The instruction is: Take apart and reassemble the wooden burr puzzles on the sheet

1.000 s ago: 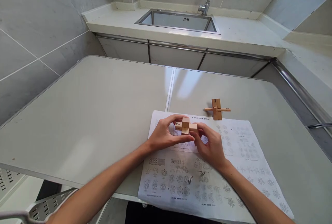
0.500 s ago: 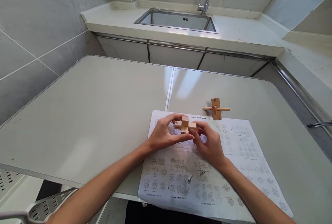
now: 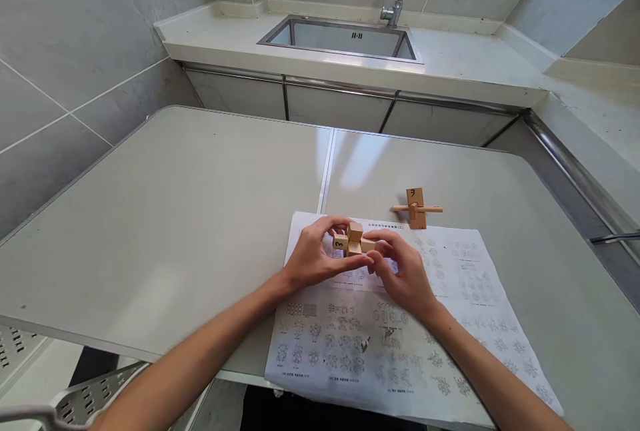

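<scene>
A small wooden cross-shaped puzzle with a dark mark on its left block is held just above a printed instruction sheet. My left hand pinches its left side with thumb below and fingers on top. My right hand grips its right arm with the fingertips. A second wooden puzzle, a marked block with a thin rod through it, stands on the table beyond the sheet, right of my hands and untouched.
The grey folding table has a seam down its middle. Behind it runs a white counter with a steel sink and a tap. A perforated metal chair shows at the lower left.
Both hands have turned the cross puzzle slightly, so the marked end now faces me more. The hands stayed in place; the other puzzle has not moved.
</scene>
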{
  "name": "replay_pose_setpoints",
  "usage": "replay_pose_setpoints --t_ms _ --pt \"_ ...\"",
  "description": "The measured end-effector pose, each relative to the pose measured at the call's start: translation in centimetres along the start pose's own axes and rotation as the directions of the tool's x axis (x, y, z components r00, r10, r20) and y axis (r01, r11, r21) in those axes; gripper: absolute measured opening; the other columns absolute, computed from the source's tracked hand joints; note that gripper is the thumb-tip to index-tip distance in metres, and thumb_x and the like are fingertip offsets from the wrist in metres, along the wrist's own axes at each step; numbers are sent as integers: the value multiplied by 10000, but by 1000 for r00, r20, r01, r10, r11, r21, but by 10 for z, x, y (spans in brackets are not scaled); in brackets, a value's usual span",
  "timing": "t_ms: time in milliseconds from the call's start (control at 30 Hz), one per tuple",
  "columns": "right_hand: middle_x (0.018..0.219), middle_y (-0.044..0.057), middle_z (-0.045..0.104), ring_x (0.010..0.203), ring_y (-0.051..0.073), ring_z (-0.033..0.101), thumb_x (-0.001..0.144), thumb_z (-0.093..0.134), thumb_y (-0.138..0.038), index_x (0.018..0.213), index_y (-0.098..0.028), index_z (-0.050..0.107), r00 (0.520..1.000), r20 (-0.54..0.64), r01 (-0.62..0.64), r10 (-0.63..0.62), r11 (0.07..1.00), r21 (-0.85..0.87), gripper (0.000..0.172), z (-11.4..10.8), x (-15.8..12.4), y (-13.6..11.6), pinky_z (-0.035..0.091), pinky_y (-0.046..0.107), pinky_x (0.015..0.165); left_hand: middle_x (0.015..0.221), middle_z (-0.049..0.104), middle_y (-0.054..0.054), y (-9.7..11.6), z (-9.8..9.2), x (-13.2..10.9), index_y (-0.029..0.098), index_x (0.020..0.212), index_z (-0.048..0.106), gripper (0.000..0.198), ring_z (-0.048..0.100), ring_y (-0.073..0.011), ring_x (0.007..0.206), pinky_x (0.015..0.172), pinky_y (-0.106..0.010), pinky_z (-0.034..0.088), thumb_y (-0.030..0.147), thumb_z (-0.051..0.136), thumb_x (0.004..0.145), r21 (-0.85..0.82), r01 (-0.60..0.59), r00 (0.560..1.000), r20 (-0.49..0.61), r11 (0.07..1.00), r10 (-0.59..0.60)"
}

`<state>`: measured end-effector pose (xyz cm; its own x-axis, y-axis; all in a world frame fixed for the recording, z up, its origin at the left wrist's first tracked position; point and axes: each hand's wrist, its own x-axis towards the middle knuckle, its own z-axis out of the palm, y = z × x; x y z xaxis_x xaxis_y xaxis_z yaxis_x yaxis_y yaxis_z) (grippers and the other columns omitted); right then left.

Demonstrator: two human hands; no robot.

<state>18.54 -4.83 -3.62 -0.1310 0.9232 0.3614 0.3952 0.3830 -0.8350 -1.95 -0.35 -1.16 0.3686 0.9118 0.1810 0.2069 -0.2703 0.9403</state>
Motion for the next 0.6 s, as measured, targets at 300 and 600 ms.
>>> replay_pose_setpoints --t_ms 300,600 --pt "1062 56 697 742 146 644 1012 665 -284 1133 -254 664 999 -43 28 -25 998 56 124 2 2 -1 574 307 667 1089 746 -74 -6 0 0 187 1174 689 623 709 -227 976 887 -339 547 485 947 692 60 -76 997 -24 995 78" --pt "1045 53 709 658 141 602 1010 652 -476 1209 -262 635 988 45 -156 151 972 176 293 -1 4 -4 560 308 618 1094 719 -68 -10 2 -2 209 1243 633 655 685 -223 967 865 -352 551 519 913 738 169 -206 974 -55 964 218"
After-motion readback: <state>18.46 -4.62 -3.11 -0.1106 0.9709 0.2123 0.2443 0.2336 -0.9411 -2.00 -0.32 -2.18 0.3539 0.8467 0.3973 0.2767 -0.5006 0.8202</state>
